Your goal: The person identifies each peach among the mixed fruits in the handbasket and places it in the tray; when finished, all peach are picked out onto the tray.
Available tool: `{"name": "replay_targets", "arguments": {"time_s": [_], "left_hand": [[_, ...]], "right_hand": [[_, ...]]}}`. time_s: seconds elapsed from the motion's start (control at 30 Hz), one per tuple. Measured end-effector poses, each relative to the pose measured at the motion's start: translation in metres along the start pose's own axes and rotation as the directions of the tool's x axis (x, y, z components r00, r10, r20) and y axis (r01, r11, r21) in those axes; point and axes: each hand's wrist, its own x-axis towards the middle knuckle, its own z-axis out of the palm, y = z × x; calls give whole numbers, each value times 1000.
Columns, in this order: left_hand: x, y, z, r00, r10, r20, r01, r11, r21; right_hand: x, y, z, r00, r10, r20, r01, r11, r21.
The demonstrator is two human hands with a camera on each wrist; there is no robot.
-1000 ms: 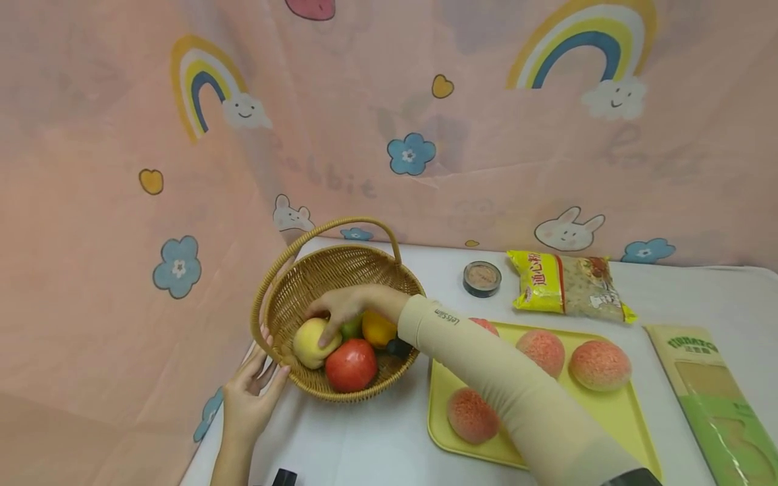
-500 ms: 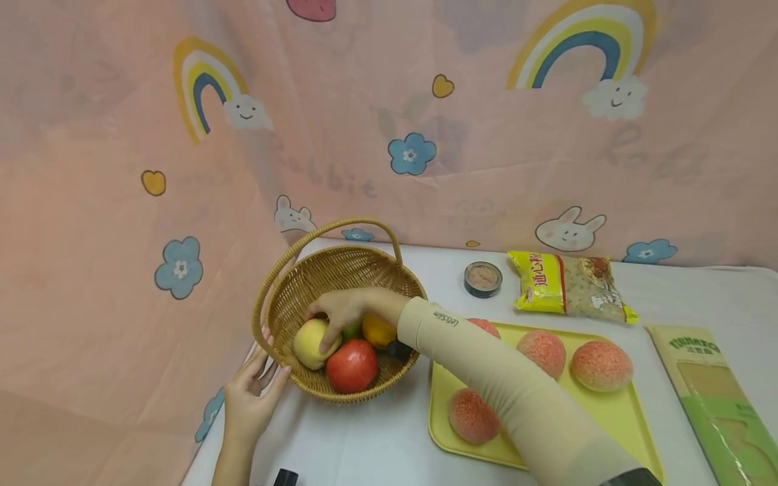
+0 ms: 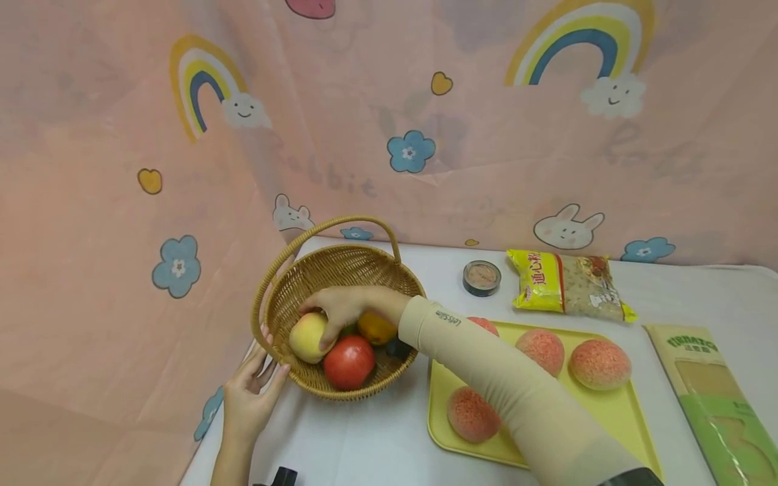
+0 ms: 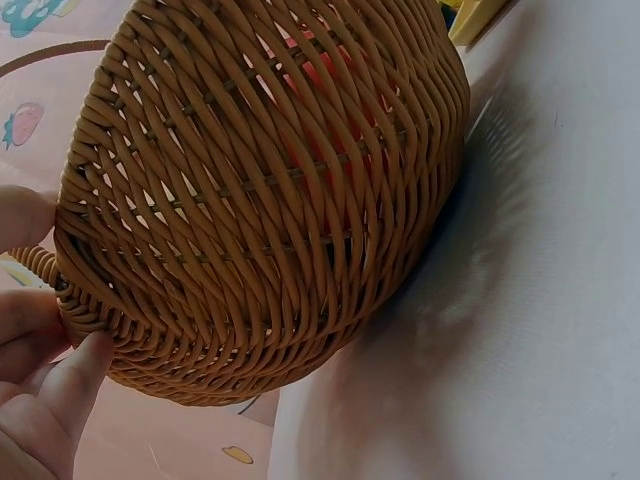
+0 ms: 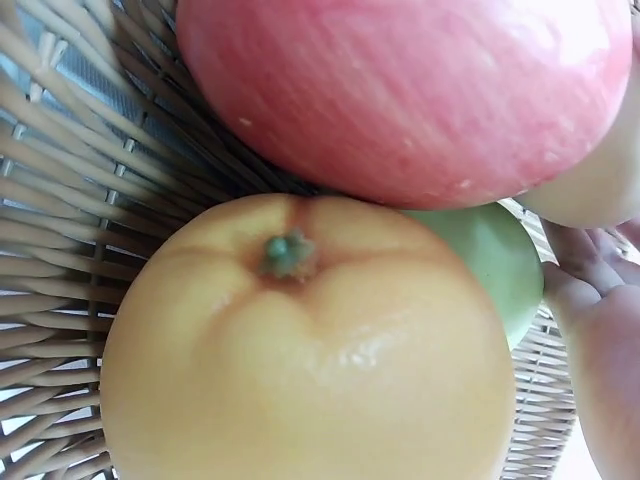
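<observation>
A wicker basket (image 3: 340, 263) with an arched handle leans toward the near side, fruit inside it. My left hand (image 3: 249, 395) holds its left rim; in the left wrist view the fingertips (image 4: 85, 365) meet the woven edge. Inside, my right hand (image 3: 340, 310) grips a pale yellow, apple-like fruit (image 3: 306, 339), thumb on its near right side. Beside that lies a red apple (image 3: 349, 363). An orange fruit (image 5: 300, 370) with a small green stem and a green fruit (image 5: 490, 260) are clearer in the right wrist view. Something dark (image 3: 398, 349) sits at the basket's right, its kind unclear.
Right of the basket, a yellow tray (image 3: 440, 432) carries several pink peach-like fruits (image 3: 600, 364), partly under the right forearm. Behind are a small round container (image 3: 482, 278) and a yellow food bag (image 3: 568, 283). A green-and-tan packet (image 3: 711, 398) lies far right.
The pale yellow fruit has shifted slightly left and away from me with my right hand on it. My left hand stays on the basket rim.
</observation>
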Motion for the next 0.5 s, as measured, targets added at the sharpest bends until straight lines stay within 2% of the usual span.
{"name": "replay_targets", "arguments": {"time_s": [0.17,0.5], "left_hand": [[0,2,0,1000,-20,-9,20,1000,5],[0,-1,0,1000,-1,5,1,1000,-7]], "right_hand": [[-2,1,-1,1000,-6,-6,6,1000,17],[-13,-2,-15,994,-75,-85,88,983,164]]}}
